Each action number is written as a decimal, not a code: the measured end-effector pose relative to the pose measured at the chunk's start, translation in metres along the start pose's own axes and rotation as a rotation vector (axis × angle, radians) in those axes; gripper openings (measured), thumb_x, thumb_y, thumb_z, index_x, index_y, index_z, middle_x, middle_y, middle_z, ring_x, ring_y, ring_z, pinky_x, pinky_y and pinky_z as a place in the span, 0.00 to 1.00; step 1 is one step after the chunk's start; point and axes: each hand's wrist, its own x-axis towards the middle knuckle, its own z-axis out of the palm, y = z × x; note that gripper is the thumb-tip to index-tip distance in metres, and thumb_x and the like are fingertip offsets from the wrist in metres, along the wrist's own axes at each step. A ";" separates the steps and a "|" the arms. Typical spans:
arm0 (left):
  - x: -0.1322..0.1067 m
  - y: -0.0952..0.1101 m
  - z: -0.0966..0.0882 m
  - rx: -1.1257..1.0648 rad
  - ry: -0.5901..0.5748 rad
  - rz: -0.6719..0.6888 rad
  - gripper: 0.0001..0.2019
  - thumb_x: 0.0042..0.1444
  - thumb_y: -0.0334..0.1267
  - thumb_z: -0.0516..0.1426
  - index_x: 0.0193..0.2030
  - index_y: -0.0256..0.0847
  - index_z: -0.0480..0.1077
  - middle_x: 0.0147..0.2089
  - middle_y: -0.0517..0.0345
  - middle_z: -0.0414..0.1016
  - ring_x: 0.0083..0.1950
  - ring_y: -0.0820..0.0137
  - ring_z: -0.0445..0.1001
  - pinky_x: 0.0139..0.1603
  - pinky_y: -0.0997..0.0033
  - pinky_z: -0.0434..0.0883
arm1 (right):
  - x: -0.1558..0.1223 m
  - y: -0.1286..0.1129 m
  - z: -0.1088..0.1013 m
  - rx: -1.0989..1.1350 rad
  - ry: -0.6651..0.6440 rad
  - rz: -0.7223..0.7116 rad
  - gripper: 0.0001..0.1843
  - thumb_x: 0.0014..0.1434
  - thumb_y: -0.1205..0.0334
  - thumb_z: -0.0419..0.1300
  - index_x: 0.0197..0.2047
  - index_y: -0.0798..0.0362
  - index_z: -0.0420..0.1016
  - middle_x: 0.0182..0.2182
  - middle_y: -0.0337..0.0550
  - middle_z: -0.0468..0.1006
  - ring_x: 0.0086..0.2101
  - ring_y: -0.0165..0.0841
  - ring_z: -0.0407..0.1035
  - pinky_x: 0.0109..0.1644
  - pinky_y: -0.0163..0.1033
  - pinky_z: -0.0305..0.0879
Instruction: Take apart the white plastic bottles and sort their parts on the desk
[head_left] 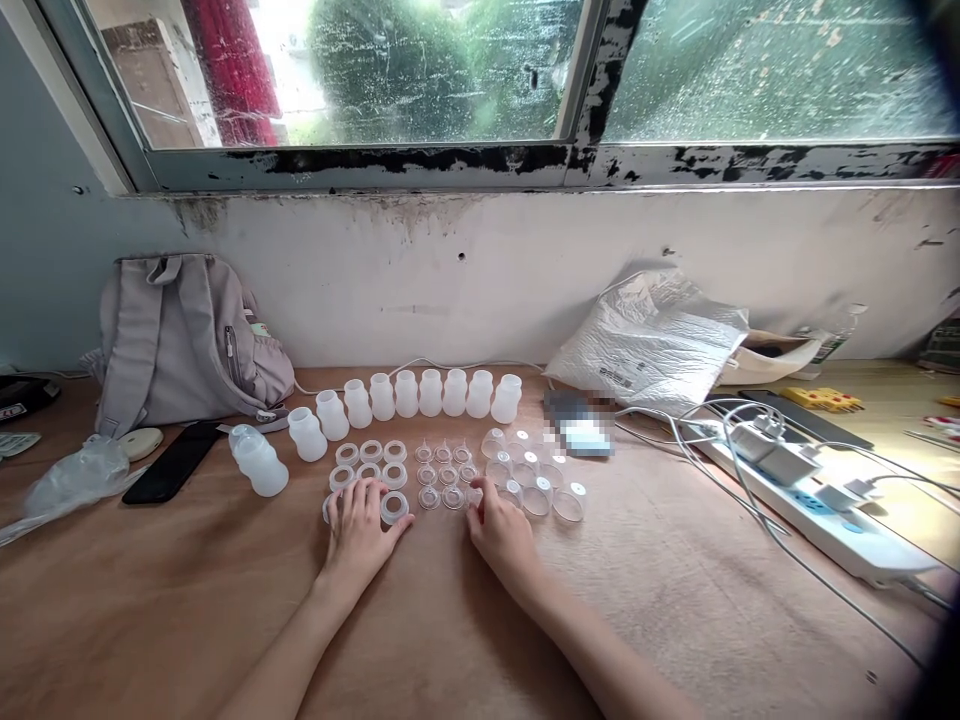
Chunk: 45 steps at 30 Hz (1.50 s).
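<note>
My left hand (358, 520) rests over the lower left of a group of white screw rings (394, 507), thumb stretched out and apart, fingers covering part of the group. To its right, my right hand (501, 528) has curled fingers at the edge of the small clear nipples (452, 497); whatever is between its fingertips is hidden. Beside that hand lie several clear dome caps (568, 502). Behind them, frosted small bottles (430, 393) stand upright in a curved row. One bottle with a clear cap (259, 460) lies tilted at the row's left end.
At left are a black phone (174, 462), a plastic bag (79, 478) and a grey backpack (187, 340). A silver padded envelope (652, 335) leans on the wall. A power strip (817, 505) with tangled white cables takes up the right side of the wooden table (420, 640).
</note>
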 end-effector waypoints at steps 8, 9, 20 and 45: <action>0.001 0.001 -0.004 -0.023 -0.001 -0.025 0.18 0.45 0.51 0.55 0.37 0.40 0.63 0.41 0.53 0.68 0.45 0.61 0.64 0.49 0.57 0.56 | 0.008 0.005 0.003 0.013 -0.018 0.003 0.16 0.53 0.72 0.46 0.46 0.57 0.61 0.28 0.46 0.75 0.32 0.35 0.70 0.33 0.34 0.56; 0.001 0.000 -0.004 -0.023 0.010 -0.018 0.17 0.45 0.51 0.54 0.37 0.40 0.63 0.41 0.53 0.68 0.45 0.61 0.64 0.49 0.57 0.56 | 0.008 0.005 0.003 0.022 -0.014 0.002 0.16 0.53 0.73 0.46 0.46 0.58 0.61 0.28 0.46 0.75 0.32 0.35 0.70 0.33 0.34 0.56; 0.001 -0.002 0.000 0.015 0.044 0.023 0.16 0.47 0.51 0.54 0.36 0.41 0.65 0.43 0.50 0.68 0.47 0.58 0.63 0.50 0.54 0.55 | 0.011 0.006 0.005 0.027 0.003 -0.009 0.12 0.56 0.68 0.48 0.44 0.57 0.62 0.25 0.45 0.74 0.29 0.36 0.70 0.30 0.34 0.55; 0.027 -0.088 -0.054 -0.009 0.595 -0.164 0.25 0.49 0.44 0.54 0.52 0.35 0.56 0.55 0.39 0.57 0.59 0.54 0.53 0.56 0.52 0.50 | 0.005 0.003 -0.002 0.336 0.195 -0.277 0.15 0.56 0.64 0.45 0.46 0.56 0.62 0.18 0.34 0.65 0.20 0.29 0.62 0.26 0.31 0.56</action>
